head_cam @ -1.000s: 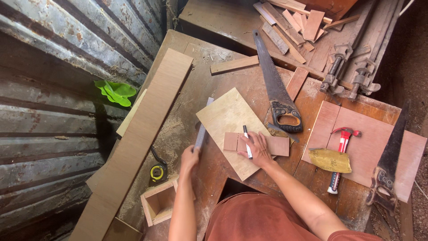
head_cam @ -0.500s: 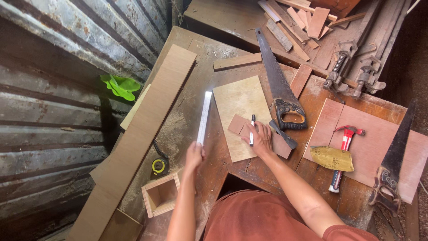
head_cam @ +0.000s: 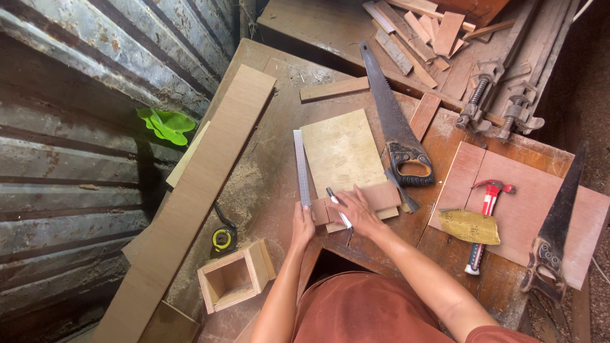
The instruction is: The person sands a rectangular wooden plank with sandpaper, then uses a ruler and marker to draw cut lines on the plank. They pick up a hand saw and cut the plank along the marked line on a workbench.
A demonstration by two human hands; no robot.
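Note:
My left hand [head_cam: 303,223] grips the near end of a long metal ruler [head_cam: 301,166] that lies flat on the workbench beside a pale plywood sheet [head_cam: 342,151]. My right hand [head_cam: 357,212] presses on a small reddish wood piece [head_cam: 384,195] and holds a pen [head_cam: 338,206] between its fingers. The wood piece lies across the near edge of the plywood sheet. The two hands are close together, almost touching.
A handsaw [head_cam: 393,121] lies right of the plywood. A red hammer [head_cam: 482,219], sandpaper [head_cam: 469,226] and a second saw [head_cam: 556,230] rest on a board at right. A small open wooden box [head_cam: 236,276], tape measure [head_cam: 223,239], long plank [head_cam: 194,190], clamps [head_cam: 497,108] and offcuts surround.
The ruler has been drawn nearer and laid straight along the plywood's left side. My right hand with the pen has settled on the small wood piece, which has moved closer to my left hand.

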